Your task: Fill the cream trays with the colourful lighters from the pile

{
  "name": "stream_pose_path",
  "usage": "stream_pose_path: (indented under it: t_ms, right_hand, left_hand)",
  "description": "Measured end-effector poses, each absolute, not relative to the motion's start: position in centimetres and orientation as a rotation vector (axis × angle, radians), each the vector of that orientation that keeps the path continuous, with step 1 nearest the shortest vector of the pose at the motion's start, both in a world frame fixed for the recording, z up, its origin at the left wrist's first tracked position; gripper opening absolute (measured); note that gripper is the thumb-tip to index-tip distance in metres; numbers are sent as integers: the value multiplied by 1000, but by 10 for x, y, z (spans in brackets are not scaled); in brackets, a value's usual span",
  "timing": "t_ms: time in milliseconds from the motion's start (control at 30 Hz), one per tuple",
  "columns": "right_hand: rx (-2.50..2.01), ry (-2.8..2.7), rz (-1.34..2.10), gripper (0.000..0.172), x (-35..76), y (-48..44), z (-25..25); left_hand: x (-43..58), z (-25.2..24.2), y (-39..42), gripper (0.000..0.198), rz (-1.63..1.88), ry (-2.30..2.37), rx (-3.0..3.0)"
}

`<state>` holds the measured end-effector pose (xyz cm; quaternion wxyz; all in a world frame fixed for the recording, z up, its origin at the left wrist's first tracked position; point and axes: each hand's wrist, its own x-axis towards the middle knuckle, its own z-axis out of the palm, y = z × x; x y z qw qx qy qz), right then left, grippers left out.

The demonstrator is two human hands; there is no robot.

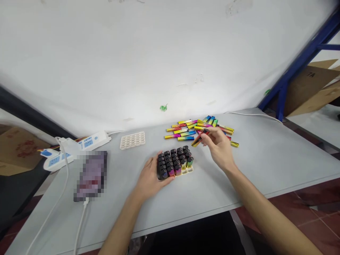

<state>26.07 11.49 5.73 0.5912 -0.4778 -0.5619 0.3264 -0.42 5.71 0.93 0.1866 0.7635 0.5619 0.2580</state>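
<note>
Upright lighters with black tops and shiny coloured bodies fill most of a cream tray; a couple of holes show bare at its near right corner. My left hand wraps round the tray's left side, thumb along the front edge and fingers behind. Between the thumb and fingers of my right hand is a tilted lighter, black end up and shiny end pointing down left. It hangs to the right of the tray. Behind that hand lies a loose pile of metallic lighters in yellow, pink, blue and green.
A second cream tray with holes lies at the back left. Left of it are a white power strip, a blurred phone and white cables. A wall closes the back; a blue frame stands right.
</note>
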Motion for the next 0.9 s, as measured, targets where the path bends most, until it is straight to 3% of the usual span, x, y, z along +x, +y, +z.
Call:
stream_pose_path:
  t_ms: [200,433,700,900]
  right_hand:
    - [-1044,-1584,547,28,261,58,72]
    - [-1027,-2036,390,13,246,47,29]
    - [-1174,-2209,136,21,239,44,28]
    - [-1245,-2004,69,25,258,76,43]
  left_hand:
    - [-4,7,57,95,731,1591,2150]
    - [-4,7,58,95,727,1573,2163]
    - [-4,5,57,95,745,1579,2160]
    - [-4,7,57,94,737,1578,2184]
